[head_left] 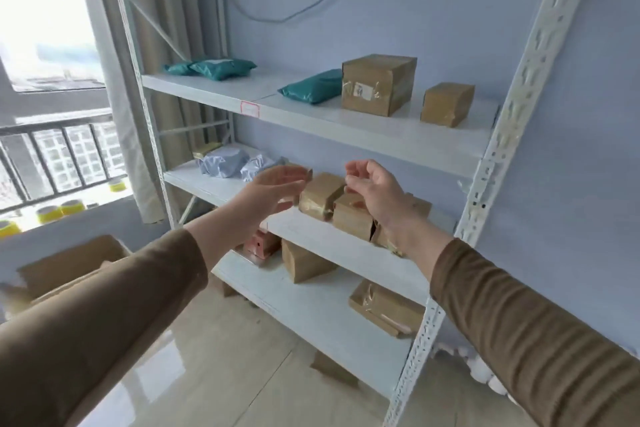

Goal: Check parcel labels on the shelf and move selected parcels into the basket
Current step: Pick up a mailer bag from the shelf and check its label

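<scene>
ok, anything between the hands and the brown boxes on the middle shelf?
Nothing visible. Both the left hand and right hand are empty, raised in front of the brown boxes on the middle shelf, with open air between.

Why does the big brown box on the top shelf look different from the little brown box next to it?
The big box is taller and wider than the little box. The big box has a torn white label and shiny clear tape on its front; the little box's front shows tape but no label. The big box touches a green bag; the little box stands apart. Both are brown, taped parcels on the top shelf, and neither hand is touching them.
</scene>
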Demonstrator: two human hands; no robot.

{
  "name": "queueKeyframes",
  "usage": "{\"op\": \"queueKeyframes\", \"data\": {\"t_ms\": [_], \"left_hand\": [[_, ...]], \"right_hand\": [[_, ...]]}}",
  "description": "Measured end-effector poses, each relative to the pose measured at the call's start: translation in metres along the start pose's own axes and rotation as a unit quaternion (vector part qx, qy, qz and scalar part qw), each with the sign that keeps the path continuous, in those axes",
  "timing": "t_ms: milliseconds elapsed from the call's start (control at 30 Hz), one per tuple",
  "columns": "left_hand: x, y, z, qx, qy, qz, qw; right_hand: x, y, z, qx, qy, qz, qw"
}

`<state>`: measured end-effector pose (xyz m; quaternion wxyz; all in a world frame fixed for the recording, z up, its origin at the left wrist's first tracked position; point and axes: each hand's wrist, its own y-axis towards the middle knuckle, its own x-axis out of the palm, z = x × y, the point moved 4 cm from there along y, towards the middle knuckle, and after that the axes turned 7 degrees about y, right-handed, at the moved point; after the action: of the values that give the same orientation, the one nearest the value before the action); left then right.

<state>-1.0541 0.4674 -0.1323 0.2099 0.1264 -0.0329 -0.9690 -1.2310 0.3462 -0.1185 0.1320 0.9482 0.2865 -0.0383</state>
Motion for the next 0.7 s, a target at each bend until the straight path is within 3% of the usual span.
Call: {"op": "queueKeyframes", "data": {"t_ms": [333, 700], "left_hand": [[-0.18, 0.075, -0.008, 0.031, 0.017, -0.032, 0.999], [-0.249, 0.273, -0.003, 0.059, 0.021, -0.043, 0.997]], "right_hand": [[0.133, 0.101, -0.035, 0.019, 0.007, 0.064, 0.998], [0.161, 0.249, -0.054, 0.01, -0.015, 0.084, 0.996]]}}
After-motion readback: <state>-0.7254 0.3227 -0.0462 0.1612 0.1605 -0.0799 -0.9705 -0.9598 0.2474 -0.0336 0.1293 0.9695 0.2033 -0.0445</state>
